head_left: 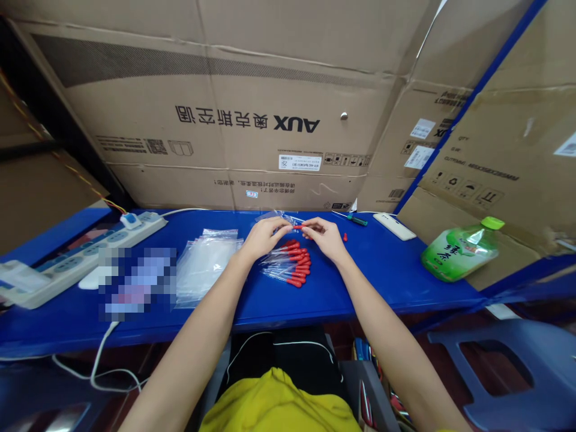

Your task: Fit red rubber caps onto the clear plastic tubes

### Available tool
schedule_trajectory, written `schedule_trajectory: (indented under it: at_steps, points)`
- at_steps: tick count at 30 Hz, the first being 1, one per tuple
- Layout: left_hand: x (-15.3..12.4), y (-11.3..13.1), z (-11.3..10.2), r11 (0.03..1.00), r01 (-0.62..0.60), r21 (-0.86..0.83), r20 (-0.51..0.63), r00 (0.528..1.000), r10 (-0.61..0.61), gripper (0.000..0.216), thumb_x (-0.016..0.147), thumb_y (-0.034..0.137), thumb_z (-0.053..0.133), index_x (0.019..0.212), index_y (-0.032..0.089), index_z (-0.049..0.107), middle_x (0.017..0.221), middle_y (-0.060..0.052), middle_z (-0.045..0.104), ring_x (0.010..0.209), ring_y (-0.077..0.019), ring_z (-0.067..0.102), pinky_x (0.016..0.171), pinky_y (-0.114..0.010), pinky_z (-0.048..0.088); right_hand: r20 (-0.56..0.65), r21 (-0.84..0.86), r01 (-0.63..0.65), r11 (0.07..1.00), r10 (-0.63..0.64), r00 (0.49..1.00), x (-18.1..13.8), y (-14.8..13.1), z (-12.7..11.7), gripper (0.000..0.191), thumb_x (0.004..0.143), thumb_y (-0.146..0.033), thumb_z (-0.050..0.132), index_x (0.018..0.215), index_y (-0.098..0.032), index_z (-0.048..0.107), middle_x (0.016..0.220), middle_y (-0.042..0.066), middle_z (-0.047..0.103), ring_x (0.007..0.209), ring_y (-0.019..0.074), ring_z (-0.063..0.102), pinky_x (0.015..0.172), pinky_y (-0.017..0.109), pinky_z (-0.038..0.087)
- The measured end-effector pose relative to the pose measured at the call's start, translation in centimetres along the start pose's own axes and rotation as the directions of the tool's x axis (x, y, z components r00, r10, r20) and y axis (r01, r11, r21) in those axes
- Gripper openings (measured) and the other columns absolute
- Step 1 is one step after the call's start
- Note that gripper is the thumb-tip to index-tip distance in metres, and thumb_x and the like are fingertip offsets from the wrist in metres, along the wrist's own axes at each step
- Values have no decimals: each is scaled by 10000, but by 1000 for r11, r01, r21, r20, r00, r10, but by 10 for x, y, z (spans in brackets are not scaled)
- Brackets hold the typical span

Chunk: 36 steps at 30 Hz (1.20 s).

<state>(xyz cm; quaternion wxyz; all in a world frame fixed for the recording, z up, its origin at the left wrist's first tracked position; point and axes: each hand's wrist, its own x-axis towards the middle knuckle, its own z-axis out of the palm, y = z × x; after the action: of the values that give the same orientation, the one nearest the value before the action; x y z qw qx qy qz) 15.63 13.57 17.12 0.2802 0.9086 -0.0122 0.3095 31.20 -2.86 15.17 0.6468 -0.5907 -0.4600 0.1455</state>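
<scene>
Above the middle of the blue table, my left hand (266, 236) and my right hand (326, 236) meet at the fingertips around a small red piece (297, 227). Both hands are pinched on it, and fingers hide part of its shape. Just below them lies a fan of thin clear tubes with red bulb-like ends (300, 267), resembling droppers, their red ends mostly toward the right. More clear thin tubes (279, 215) lie behind my left hand. A single loose red cap-like piece (345, 237) sits to the right of my right hand.
Clear zip bags (202, 270) are stacked left of my left arm. Further left are a power strip (81, 258) and a blurred-out device with a white cable. A green screwdriver (355, 220), a white flat object (395, 226) and a green tea bottle (461, 252) stand rightward. Cardboard (252, 72) walls the back.
</scene>
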Motion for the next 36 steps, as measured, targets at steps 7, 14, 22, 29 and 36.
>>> schedule_trajectory:
  at_steps: [7,14,22,29,36]
  points:
    - [6,5,9,807,230,-544,-146,921,-361,401,980,530,572,933,175,753,680,-12,593,621,-141,521,614,-254,411,-69,73,10,997,-5,998,1,-6,0,418,728,-533,838,944,-214,678,778,18,735,722,181,709,704,315,592]
    - [16,25,16,92,72,-993,-8,749,-663,406,1016,532,497,823,184,580,783,-24,576,701,-112,564,666,-223,489,-78,73,52,996,-46,996,-3,-7,17,420,698,-526,856,912,-222,661,821,15,723,758,177,694,774,330,597]
    - [13,37,10,-52,-141,-989,-82,797,-599,425,1042,360,316,645,216,274,604,33,295,544,-114,392,793,-344,555,-13,-18,109,994,-109,994,-13,-9,36,318,785,-504,802,891,-221,704,880,56,770,806,227,733,802,377,609]
    - [14,41,11,-73,-240,-968,-139,755,-641,410,1044,283,287,642,215,253,594,53,191,489,-105,225,655,-284,503,9,-59,117,991,-117,993,-17,-13,40,320,821,-541,766,879,-231,714,799,53,775,738,249,751,763,403,631]
    - [15,43,11,-57,-272,-961,-169,736,-656,410,1053,279,235,648,215,209,604,55,130,486,-106,170,573,-255,438,1,-61,134,989,-134,991,-19,-13,43,293,829,-518,769,869,-231,728,751,41,766,690,241,745,719,391,626]
